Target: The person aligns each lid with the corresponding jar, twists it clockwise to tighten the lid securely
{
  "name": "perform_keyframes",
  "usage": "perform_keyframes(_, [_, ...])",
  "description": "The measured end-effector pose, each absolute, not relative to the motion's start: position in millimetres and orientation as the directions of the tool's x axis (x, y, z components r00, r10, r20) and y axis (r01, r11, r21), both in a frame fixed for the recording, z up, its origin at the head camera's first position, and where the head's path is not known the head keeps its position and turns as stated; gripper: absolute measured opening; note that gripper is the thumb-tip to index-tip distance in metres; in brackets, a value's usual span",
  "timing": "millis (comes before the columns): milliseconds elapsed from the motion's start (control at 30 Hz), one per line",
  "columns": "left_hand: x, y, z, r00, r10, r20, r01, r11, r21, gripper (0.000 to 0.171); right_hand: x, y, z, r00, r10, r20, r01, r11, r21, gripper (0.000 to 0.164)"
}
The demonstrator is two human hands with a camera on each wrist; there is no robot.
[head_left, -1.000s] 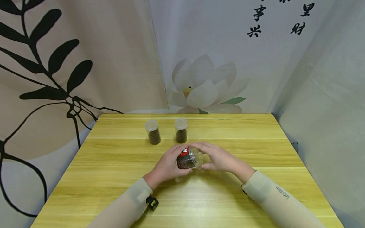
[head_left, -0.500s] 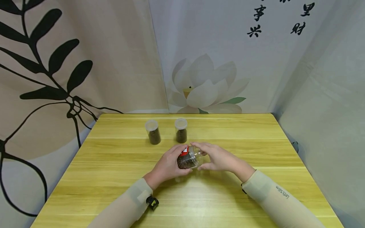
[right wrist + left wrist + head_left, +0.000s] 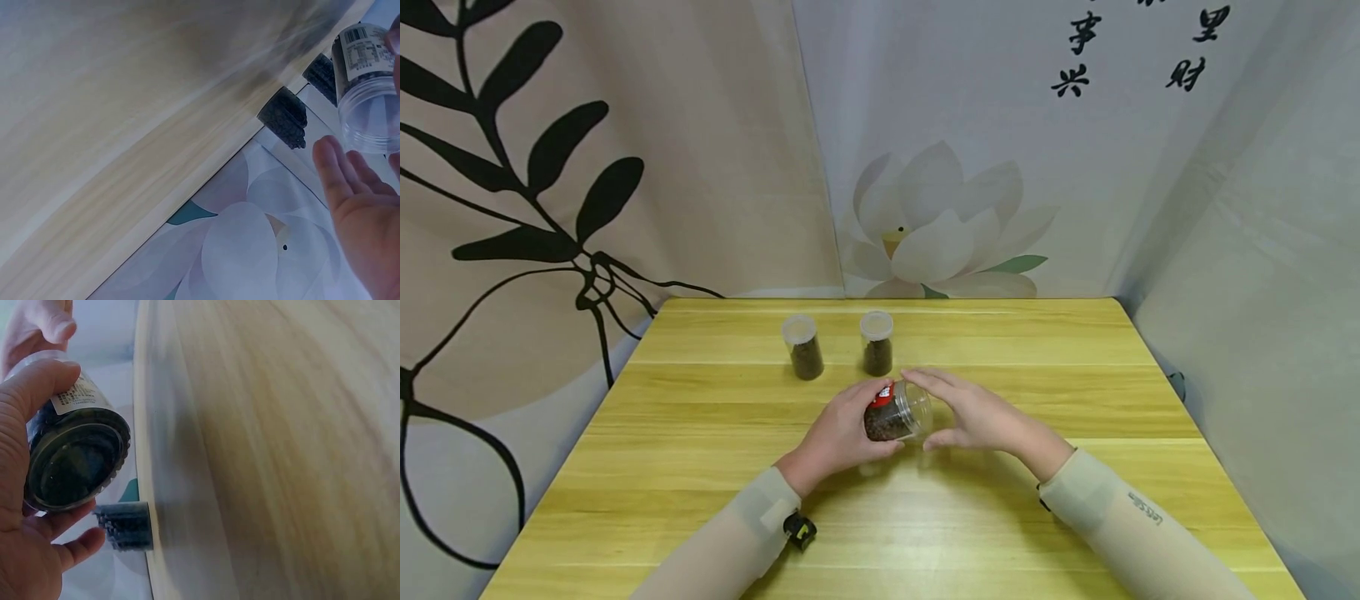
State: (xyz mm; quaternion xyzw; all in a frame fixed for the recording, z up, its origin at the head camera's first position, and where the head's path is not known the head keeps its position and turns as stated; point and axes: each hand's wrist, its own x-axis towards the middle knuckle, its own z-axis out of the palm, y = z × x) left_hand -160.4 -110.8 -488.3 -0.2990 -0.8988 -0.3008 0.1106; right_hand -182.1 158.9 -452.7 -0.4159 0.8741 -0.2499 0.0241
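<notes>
My left hand [image 3: 838,425] grips a clear jar [image 3: 886,419] with dark granular contents and a red label, held tipped on its side above the table. Its clear lid end [image 3: 921,408] points to the right. In the left wrist view the round base of the jar [image 3: 75,465] faces the camera, with the thumb across its white label. My right hand [image 3: 977,417] is spread around the lid end, thumb below and fingers above. The right wrist view shows the right-hand fingers [image 3: 334,165] apart from the jar's clear end [image 3: 370,115].
Two similar lidded jars with dark contents stand further back, one at left [image 3: 806,354] and one near the middle [image 3: 877,346]. They rest on a yellow wooden table [image 3: 700,467]. A printed curtain [image 3: 730,167] hangs behind the table's far edge.
The right-hand fingers and thumb have opened wider and come away from the lid end. The left hand still holds the jar in nearly the same place, shifted slightly up.
</notes>
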Motion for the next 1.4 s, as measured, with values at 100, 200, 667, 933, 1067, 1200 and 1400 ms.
perform_keyframes(100, [-160.7,-111.1,-487.8,-0.782,0.475,0.404,0.622,0.642,0.449,0.092,-182.7,159.0,-452.9,-0.652,-0.737,0.179,-0.719,0.524,-0.456,0.100])
perform_keyframes(200, [-160.8,-111.0,-488.1,-0.763,0.483,0.430,0.643,0.637,0.425,0.092,-182.7,158.6,-452.6,-0.653,-0.734,0.187,-0.719,0.523,-0.458,0.098])
perform_keyframes(667, [-160.6,-109.3,-490.9,-0.749,0.478,0.459,0.654,0.645,0.396,0.091,-182.4,157.7,-451.3,-0.648,-0.742,0.171,-0.708,0.504,-0.496,0.094])
perform_keyframes(933, [-160.8,-106.6,-489.6,-0.716,0.491,0.497,0.684,0.635,0.359,0.089,-180.5,152.9,-451.9,-0.684,-0.711,0.164,-0.658,0.504,-0.559,0.090])
perform_keyframes(1067, [-160.3,-105.9,-489.4,-0.714,0.490,0.499,0.685,0.637,0.355,0.089,-179.7,151.6,-451.3,-0.701,-0.701,0.135,-0.625,0.511,-0.590,0.087])
perform_keyframes(1200, [-160.3,-105.6,-489.8,-0.722,0.488,0.491,0.677,0.644,0.356,0.087,-179.1,151.6,-451.9,-0.701,-0.704,0.114,-0.608,0.506,-0.612,0.088])
perform_keyframes(1400, [-159.1,-104.8,-489.9,-0.722,0.485,0.494,0.675,0.650,0.348,0.087,-178.8,152.1,-453.3,-0.693,-0.711,0.119,-0.607,0.486,-0.628,0.088])
